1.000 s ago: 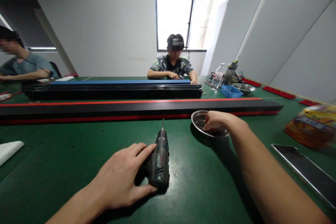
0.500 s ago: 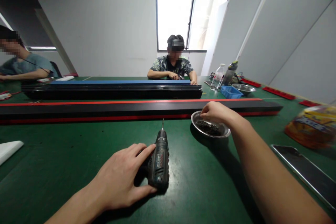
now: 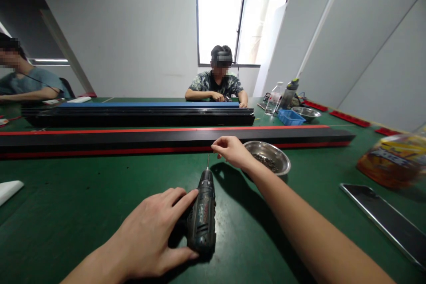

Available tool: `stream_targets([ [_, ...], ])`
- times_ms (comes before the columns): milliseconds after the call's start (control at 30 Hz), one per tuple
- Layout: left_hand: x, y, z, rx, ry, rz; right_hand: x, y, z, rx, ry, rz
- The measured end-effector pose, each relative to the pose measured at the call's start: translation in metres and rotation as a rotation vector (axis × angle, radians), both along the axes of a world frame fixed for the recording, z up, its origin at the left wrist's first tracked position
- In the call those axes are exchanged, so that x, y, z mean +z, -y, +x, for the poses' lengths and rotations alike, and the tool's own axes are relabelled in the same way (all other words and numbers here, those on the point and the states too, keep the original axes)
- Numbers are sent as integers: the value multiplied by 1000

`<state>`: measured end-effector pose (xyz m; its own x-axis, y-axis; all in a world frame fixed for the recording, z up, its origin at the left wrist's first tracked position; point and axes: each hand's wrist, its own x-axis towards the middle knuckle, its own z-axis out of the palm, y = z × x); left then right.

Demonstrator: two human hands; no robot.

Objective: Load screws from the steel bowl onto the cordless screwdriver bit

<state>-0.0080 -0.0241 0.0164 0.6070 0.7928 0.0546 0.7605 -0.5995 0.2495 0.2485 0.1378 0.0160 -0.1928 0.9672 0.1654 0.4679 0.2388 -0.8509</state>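
Observation:
My left hand (image 3: 159,226) is wrapped round a dark power drill (image 3: 203,217), which lies on the green table with its bit pointing away from me. Just above the bit's tip, my right hand (image 3: 229,151) has its thumb and fingers pinched together; whatever they hold is too small to make out. A steel bowl (image 3: 282,159) of small dark screws stands right of that hand, partly covered by my wrist. Behind the bit runs a long black bar with red edges (image 3: 159,138).
Black and blue profiles (image 3: 140,117) lie farther back. At the right are a phone (image 3: 382,217), an orange bag (image 3: 389,159), a blue basket (image 3: 290,117), a second bowl (image 3: 306,114) and bottles (image 3: 274,98). One person sits opposite, another at the far left.
My right hand has come out of the bowl and moved left to the drill bit's tip. My left hand keeps its hold on the drill.

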Motion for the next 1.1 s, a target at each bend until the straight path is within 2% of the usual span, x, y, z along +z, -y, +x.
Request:
stream_targets([
  [200,-1,2,0,-39,20,-3,-45,-8,-5,-142,-109,51],
  [333,-2,2,1,-41,20,0,-61,-8,-3,-186,-192,13],
  [500,-1,2,1,-44,13,-6,-67,-5,-1,-153,-179,11],
  [700,2,3,3,-29,1,-30,-69,-6,1,-196,-43,121],
  [1100,7,12,15,80,-46,-18,-59,3,-3,-205,105,160],
])
